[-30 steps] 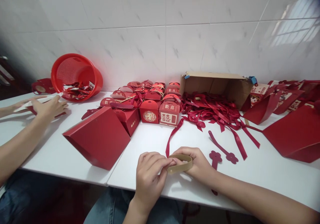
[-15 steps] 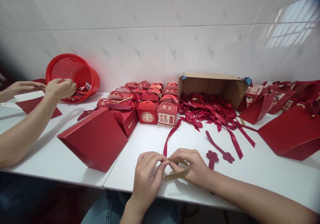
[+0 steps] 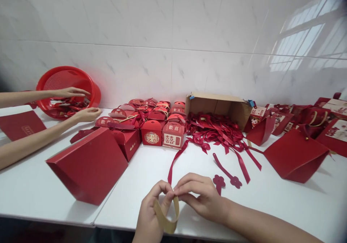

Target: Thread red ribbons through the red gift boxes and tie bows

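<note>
My left hand (image 3: 149, 214) and my right hand (image 3: 200, 199) meet at the near edge of the white table (image 3: 284, 196). Both pinch the ends of a tan paper strip (image 3: 166, 217), which hangs in a loop below my fingers. A dark red ribbon (image 3: 175, 160) runs from just behind my fingers up toward the small red gift boxes (image 3: 162, 127). A flower-tipped red strap (image 3: 226, 170) lies just right of my right hand.
A large red paper bag (image 3: 89, 167) lies on its side at left. A cardboard box (image 3: 219, 107) spills red ribbons. More red bags (image 3: 295, 156) lie at right. Another person's hands (image 3: 81, 105) reach at a tipped red basket (image 3: 67, 91) of sweets.
My view has tilted up and shifted. My hands came nearer the table edge and the tan strip now hangs down as a loop. The other person's hands moved from the flat red card into the basket.
</note>
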The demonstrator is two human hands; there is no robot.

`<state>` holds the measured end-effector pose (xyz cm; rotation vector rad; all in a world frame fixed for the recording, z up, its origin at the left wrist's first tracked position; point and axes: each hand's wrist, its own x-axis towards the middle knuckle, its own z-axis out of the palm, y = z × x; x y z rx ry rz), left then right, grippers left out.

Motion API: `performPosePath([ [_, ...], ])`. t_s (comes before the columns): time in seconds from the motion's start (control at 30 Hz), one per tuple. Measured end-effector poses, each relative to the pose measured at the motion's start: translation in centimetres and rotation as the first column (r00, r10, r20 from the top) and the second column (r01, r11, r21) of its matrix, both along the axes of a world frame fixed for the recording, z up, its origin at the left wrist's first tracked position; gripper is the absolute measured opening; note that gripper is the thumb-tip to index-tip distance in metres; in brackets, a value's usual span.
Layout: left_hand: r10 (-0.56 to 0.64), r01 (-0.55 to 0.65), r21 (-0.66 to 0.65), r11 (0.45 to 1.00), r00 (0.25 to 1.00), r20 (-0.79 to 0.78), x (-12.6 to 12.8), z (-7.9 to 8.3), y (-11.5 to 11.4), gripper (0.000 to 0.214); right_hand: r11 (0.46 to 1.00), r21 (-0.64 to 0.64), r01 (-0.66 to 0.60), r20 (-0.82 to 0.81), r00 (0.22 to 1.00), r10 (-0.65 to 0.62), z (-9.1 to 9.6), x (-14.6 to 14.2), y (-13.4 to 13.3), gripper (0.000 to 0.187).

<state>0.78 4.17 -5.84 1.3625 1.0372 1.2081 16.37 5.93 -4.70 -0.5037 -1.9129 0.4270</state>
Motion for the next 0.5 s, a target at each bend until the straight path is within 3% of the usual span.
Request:
performPosePath([
  [0.2,0.123,-0.122,0.045,0.992,0.992,-0.024,0.8,0.7,-0.3,0.032,0.999,-0.031,0.028,0.011,1.000,-0.028,0.1,-0.1,0.1,0.006],
  [0.5,0.210,-0.206,0.134,0.969,0.978,-0.012,0.7,-0.4,0.4,0.031,0.992,-0.123,-0.013,0.049,0.999,0.019,-0.1,0.0,-0.1,0.008],
])
